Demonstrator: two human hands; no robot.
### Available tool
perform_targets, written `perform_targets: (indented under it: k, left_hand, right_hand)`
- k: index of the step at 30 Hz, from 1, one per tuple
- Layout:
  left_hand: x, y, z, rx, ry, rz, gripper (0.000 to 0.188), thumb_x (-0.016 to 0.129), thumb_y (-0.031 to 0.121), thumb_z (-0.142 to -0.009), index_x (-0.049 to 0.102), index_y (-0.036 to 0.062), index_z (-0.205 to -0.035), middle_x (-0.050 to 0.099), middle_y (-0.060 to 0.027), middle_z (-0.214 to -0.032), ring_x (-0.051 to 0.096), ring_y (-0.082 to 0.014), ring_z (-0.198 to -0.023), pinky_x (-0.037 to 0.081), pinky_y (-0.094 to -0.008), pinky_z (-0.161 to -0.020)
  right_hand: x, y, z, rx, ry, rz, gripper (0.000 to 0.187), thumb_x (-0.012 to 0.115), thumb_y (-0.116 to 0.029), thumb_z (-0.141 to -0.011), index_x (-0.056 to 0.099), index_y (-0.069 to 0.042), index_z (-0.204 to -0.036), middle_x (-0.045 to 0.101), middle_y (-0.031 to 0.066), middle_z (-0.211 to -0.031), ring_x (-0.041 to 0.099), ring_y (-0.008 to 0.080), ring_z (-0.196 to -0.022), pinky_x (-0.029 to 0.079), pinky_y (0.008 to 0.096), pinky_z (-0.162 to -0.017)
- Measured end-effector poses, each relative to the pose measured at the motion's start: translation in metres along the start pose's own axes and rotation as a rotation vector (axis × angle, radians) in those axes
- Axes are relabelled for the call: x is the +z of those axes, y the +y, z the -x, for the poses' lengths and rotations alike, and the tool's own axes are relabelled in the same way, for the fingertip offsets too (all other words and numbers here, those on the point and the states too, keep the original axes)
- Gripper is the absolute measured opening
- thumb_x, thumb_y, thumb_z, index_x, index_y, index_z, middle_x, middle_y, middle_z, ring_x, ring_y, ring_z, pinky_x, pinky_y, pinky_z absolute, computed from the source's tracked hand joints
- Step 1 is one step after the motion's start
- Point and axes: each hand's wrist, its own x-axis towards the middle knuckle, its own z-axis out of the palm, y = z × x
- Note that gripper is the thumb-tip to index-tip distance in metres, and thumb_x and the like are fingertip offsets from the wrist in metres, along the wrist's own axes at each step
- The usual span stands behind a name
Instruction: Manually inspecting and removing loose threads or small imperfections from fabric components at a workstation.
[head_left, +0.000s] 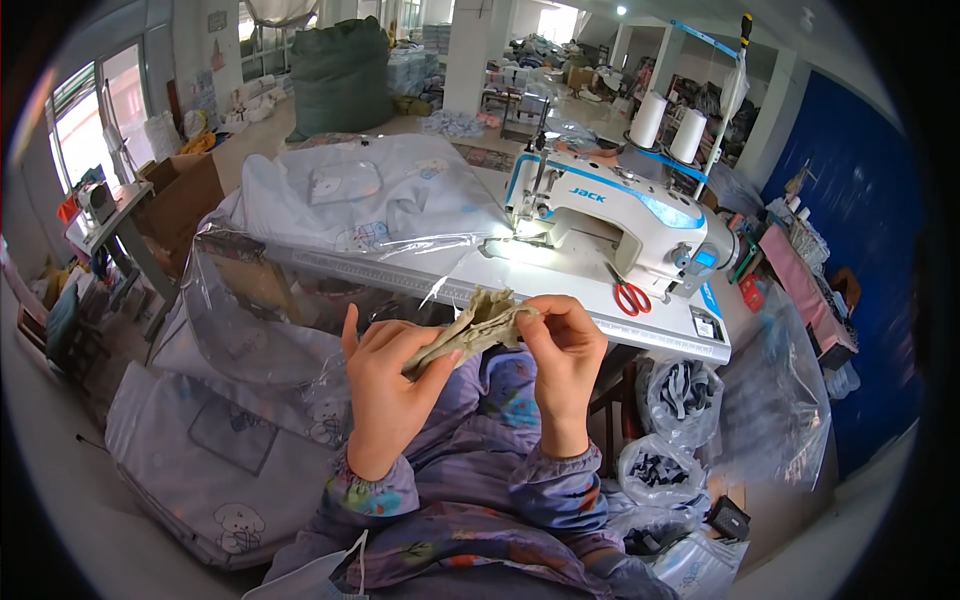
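Above my lap, both hands hold a crumpled khaki piece of cloth (478, 325). My left hand (392, 385) grips its lower left end between thumb and fingers, with one finger sticking up. At the cloth's right end, the thumb and fingertips of my right hand (565, 360) pinch its edge. Just beyond them is the front edge of a sewing machine table (590, 290). On it stands a white and blue sewing machine (610, 205), its lamp lit over the needle area. Red-handled scissors (631, 297) lie near the machine's base.
Pale printed fabric (400, 190) covers the table's left part; more printed fabric (215, 470) hangs at my left. Clear plastic sheeting drapes from the table edge. Plastic bags (685, 395) of dark scraps stand at my right. White thread cones (648, 120) rise behind the machine.
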Motion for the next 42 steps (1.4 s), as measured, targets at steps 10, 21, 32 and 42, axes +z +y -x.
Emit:
perform_targets:
  k: [10, 21, 32, 42]
  left_hand:
    - [-0.002, -0.001, 0.001, -0.007, -0.007, 0.089, 0.016, 0.081, 0.016, -0.078, 0.072, 0.0075, -0.087, 0.067, -0.0026, -0.079, 0.064, -0.0224, -0.082, 0.025, -0.0494, -0.117]
    - [-0.014, -0.017, -0.001, -0.097, 0.035, 0.054, 0.021, 0.082, 0.016, -0.077, 0.071, 0.0045, -0.091, 0.071, -0.0064, -0.088, 0.065, -0.0257, -0.087, 0.026, -0.0510, -0.116]
    - [-0.012, -0.013, -0.001, -0.103, 0.005, 0.038, 0.023, 0.079, 0.017, -0.078, 0.068, 0.0015, -0.091, 0.069, -0.0069, -0.087, 0.065, -0.0235, -0.086, 0.026, -0.0483, -0.117]
    - [-0.013, -0.011, -0.004, -0.093, -0.001, 0.037, 0.019, 0.078, 0.023, -0.081, 0.073, 0.0071, -0.092, 0.071, -0.0043, -0.088, 0.065, -0.0243, -0.089, 0.028, -0.0480, -0.115]
  right_hand:
    - [-0.011, 0.002, -0.005, -0.042, 0.102, -0.189, 0.011, 0.066, 0.001, -0.094, 0.066, 0.001, -0.104, 0.067, 0.0033, -0.091, 0.059, 0.0094, -0.079, 0.048, 0.0227, -0.074]
    - [-0.018, -0.055, 0.016, -0.202, -0.184, -0.522, 0.018, 0.067, -0.003, -0.094, 0.054, -0.005, -0.106, 0.062, 0.0088, -0.100, 0.060, 0.0189, -0.081, 0.053, 0.0320, -0.077]
    - [0.030, -0.107, 0.040, -0.444, -0.892, -0.906, 0.003, 0.075, -0.001, -0.088, 0.076, -0.003, -0.090, 0.068, 0.0145, -0.095, 0.068, 0.0238, -0.081, 0.051, 0.0318, -0.067]
    - [0.040, -0.110, 0.043, -0.522, -0.689, -0.792, 0.007, 0.080, -0.015, -0.088, 0.074, -0.011, -0.086, 0.071, 0.0038, -0.093, 0.054, 0.0149, -0.082, 0.039, 0.0285, -0.069]
